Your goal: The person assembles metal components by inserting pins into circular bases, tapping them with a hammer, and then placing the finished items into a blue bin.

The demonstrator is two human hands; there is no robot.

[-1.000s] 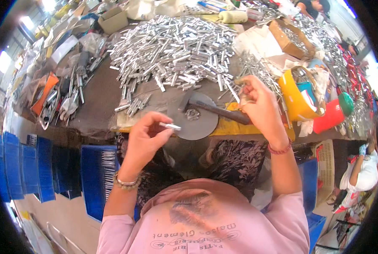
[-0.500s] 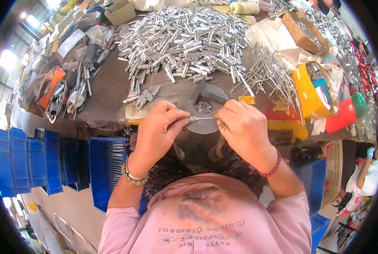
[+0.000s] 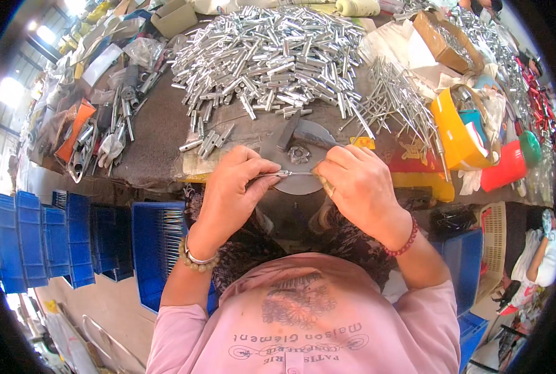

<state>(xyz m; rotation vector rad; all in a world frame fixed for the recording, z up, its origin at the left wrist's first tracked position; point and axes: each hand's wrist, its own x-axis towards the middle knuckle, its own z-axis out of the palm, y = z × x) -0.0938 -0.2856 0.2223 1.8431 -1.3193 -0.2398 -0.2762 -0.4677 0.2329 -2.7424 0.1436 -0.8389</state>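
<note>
over disc (image 3: 276, 156) toward 6 o'clock | pinching tube (image 3: 283, 174) in left hand (image 3: 233, 187), rod (image 3: 303, 174) in right hand (image 3: 357, 187) | best held aligned, clear of 12-o'clock hammer (image 3: 312, 133)

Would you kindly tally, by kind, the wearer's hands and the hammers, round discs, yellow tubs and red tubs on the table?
Hands: 2 (left hand, right hand)
Hammer: 1
Disc: 1
Yellow tub: 1
Red tub: 1
Total: 6

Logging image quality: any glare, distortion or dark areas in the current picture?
Head view: bright white windows at left are blown out; head view: blue plastic bins near the left rim look warped; head view: heaped silver metal tubes glint; head view: corners are black.
</note>
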